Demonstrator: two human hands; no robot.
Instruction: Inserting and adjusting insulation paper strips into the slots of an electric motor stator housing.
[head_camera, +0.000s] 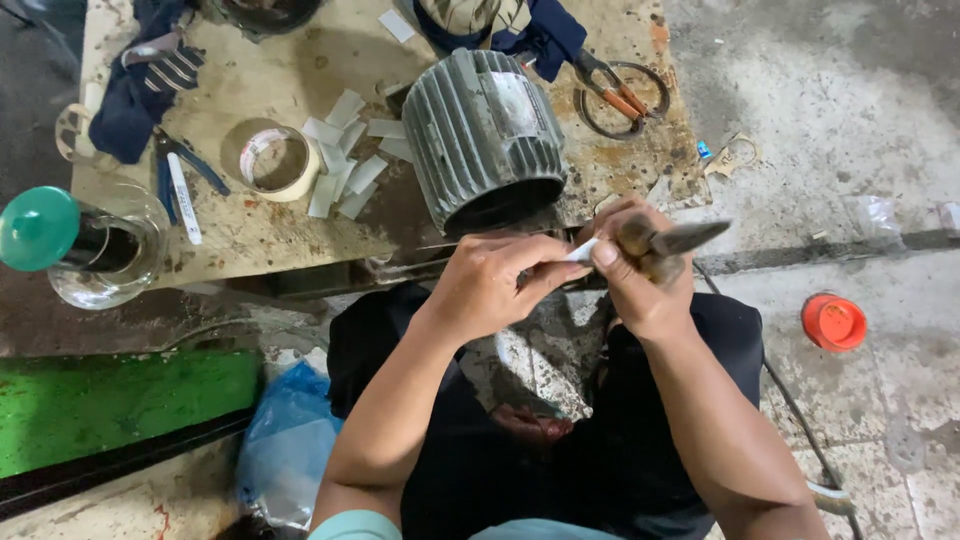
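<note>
Stained low bench (270, 230): finned motor housing (485, 135), tape roll (270, 160), paper strips (345, 165), blue-handled pliers (180, 175), scissors (610, 90).

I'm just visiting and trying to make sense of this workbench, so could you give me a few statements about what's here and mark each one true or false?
1. The grey ribbed metal motor housing lies on the stained workbench. True.
2. The right hand holds a tool with a wooden handle. True.
3. The left hand rests on the roll of beige tape. False: it pinches a small white strip at the bench's near edge, well apart from the roll.
4. The round orange lid sits on the bench. False: it lies on the concrete floor to the right.
5. The blue-handled pliers lie left of the tape roll. True.
</note>
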